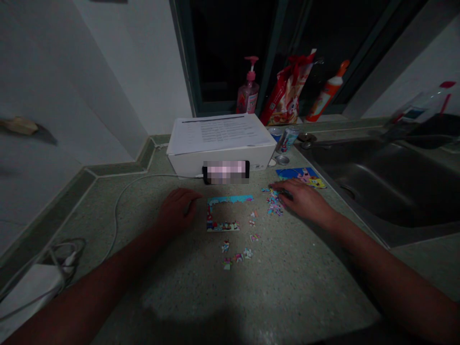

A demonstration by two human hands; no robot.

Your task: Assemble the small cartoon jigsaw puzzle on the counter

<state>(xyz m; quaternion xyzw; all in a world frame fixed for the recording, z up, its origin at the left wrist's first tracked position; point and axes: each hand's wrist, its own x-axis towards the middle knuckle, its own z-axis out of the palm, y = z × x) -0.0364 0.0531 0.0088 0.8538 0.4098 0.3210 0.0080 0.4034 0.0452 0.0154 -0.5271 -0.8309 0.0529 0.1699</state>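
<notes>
On the counter lies a partly joined jigsaw puzzle (230,199), its top, left and bottom borders linked around a bare middle. My left hand (179,207) rests on the counter just left of it, fingers loosely stretched and holding nothing. My right hand (296,196) reaches over a small pile of loose puzzle pieces (275,206), its fingertips at the pile's upper edge and the thumb apart from them. No piece shows clearly in its fingers. Several other loose pieces (239,258) are scattered below and right of the border. Under the right hand's far side is a colourful cartoon picture card (312,177).
A phone (226,172) with a cable (118,203) leans against a white box (219,139) topped with a printed sheet. Cans (287,139) stand beside the box. A metal sink (377,182) is at right. A pump bottle (247,93) and red bag (289,91) stand behind.
</notes>
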